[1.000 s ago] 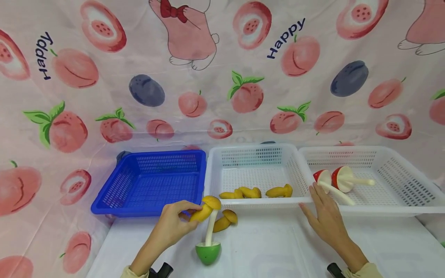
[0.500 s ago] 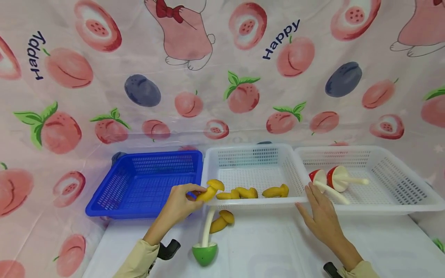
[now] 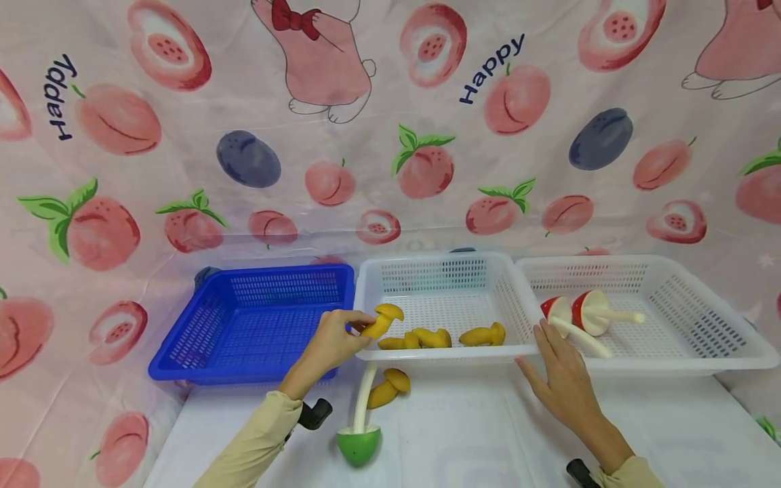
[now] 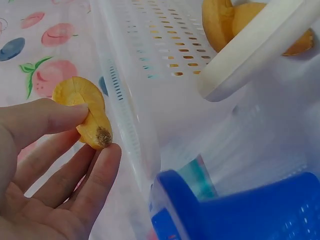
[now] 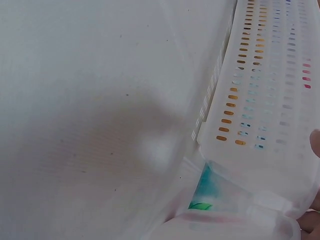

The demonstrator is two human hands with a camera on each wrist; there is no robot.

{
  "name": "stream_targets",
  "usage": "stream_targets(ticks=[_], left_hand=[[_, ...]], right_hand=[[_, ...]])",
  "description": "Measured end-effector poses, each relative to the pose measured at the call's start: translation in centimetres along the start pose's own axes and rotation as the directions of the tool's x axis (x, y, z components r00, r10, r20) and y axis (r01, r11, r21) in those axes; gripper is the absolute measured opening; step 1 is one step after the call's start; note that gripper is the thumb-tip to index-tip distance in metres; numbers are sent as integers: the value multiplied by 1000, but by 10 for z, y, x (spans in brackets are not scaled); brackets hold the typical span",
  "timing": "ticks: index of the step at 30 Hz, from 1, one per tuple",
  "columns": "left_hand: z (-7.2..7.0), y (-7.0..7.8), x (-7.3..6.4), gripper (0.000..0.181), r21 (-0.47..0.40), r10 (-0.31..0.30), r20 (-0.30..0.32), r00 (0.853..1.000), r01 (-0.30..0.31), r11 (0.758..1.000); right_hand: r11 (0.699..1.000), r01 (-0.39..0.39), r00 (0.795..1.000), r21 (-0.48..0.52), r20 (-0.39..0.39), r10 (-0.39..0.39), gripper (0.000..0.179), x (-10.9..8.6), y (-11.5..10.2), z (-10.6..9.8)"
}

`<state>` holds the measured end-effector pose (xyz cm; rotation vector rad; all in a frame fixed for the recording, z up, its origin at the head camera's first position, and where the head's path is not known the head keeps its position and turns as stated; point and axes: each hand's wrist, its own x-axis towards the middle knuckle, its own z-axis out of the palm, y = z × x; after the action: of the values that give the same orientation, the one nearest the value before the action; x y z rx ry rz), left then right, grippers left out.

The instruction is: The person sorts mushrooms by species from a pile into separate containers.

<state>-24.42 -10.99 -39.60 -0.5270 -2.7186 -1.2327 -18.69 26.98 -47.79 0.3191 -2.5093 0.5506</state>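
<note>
My left hand pinches a yellow toy mushroom between thumb and fingers, over the front left corner of the middle white basket. In the left wrist view the brown-tipped stem end of this mushroom points toward the camera. Several similar yellow mushrooms lie along the front inside that basket. My right hand rests with extended fingers at the front rims where the middle and right white baskets meet. Just past its fingertips, two red-capped mushrooms with pale stems lie in the right white basket.
A blue basket stands at the left of the row. On the white table in front, a green-capped mushroom stands cap down, its pale stem beside another yellow mushroom. A fruit-print cloth hangs behind the baskets.
My left hand has carried the yellow mushroom up and forward from in front of the baskets to over the middle basket's corner. The right hand stays at the rims.
</note>
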Motion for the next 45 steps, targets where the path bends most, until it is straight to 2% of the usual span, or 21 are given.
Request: stream_targets(ticks=[9, 15, 23, 27, 35, 40, 45], left_hand=[[20, -2, 25, 21, 21, 42, 28, 999, -42, 999], [30, -5, 39, 20, 25, 31, 73, 997, -33, 999], [45, -15, 48, 23, 24, 19, 112, 994, -22, 999], [52, -16, 52, 23, 35, 13, 144, 989, -18, 999], [53, -15, 59, 22, 134, -43, 171, 984, 20, 991], [52, -19, 61, 23, 180, -26, 193, 981, -9, 984], [55, -21, 64, 25, 211, -37, 190, 981, -4, 978]], right_hand=[[1000, 2, 1000, 5, -17, -2, 71, -1, 4, -3], [1000, -3, 1000, 3, -20, 3, 73, -2, 4, -3], [1000, 4, 1000, -12, -7, -5, 77, -1, 3, -3], [1000, 14, 1000, -26, -17, -14, 79, -1, 3, -4], [1000, 4, 1000, -26, -4, -4, 80, 1, 0, -2], [999, -1, 1000, -37, 1, 1, 81, 1, -1, 0], [999, 1, 1000, -46, -5, -2, 81, 1, 0, 0]])
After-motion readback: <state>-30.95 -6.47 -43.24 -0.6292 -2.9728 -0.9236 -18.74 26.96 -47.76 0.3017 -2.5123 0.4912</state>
